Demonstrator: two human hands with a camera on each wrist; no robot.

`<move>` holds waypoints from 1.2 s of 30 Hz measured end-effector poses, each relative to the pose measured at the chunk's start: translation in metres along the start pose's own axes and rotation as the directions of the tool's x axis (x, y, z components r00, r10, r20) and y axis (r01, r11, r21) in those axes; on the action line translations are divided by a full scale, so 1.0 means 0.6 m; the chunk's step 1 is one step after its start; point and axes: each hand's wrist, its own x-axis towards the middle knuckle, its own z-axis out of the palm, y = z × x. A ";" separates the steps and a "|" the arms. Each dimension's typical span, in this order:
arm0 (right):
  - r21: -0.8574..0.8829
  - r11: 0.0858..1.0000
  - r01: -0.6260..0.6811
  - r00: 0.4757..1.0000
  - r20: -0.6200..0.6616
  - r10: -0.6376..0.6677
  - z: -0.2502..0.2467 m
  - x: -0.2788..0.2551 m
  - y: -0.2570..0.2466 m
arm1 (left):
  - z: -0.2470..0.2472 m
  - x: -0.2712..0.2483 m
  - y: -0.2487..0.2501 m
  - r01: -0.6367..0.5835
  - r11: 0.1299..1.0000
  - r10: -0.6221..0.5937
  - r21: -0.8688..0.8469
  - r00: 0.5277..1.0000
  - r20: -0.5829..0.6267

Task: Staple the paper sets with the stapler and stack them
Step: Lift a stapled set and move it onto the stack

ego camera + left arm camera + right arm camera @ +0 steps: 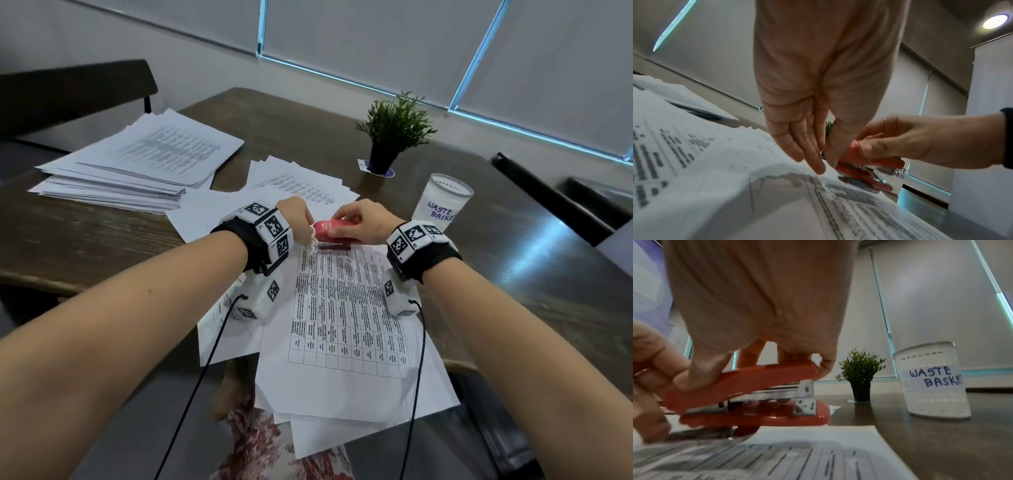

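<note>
My right hand (363, 219) was curled over the red stapler (334, 233) at the centre of the head view, fingers on its top arm and thumb along the side. The stapler sat on the top edge of the paper set (346, 308) that lay in front of me on the surface (102, 236), its mouth over the upper left corner of the printed sheet. My left hand (296, 214) lay just left of the stapler with its fingers (797, 146) straight, tips pressing the paper down beside the mouth and holding nothing.

In the right wrist view the stapler's top arm was raised off the base, so I judged the staple not yet driven. The risk lay in that corner: the sheets looked slightly fanned, and if my left fingertips slipped, a lower page could slide out and miss the staple. My left thumb was touching the stapler near its mouth and might get nipped when I pressed.

The finished stack (137, 164) sat in the upper left of the frame. The cup marked waste basket (443, 202) stood near my right wrist, where a careless swing could tip it.
</note>
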 end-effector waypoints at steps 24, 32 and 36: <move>-0.276 0.928 -0.251 0.963 0.030 0.269 0.015 -0.020 -0.023 | 0.032 -0.005 0.018 -0.065 0.998 0.065 0.022 0.998 -0.002; -0.185 0.941 -0.285 0.957 0.002 0.290 0.021 -0.021 -0.010 | 0.030 0.015 -0.009 -0.028 0.991 0.021 0.132 0.998 0.060; -0.139 0.947 -0.289 0.956 0.008 0.293 0.006 -0.019 0.001 | 0.037 0.022 -0.009 -0.036 0.980 0.015 0.198 0.994 0.105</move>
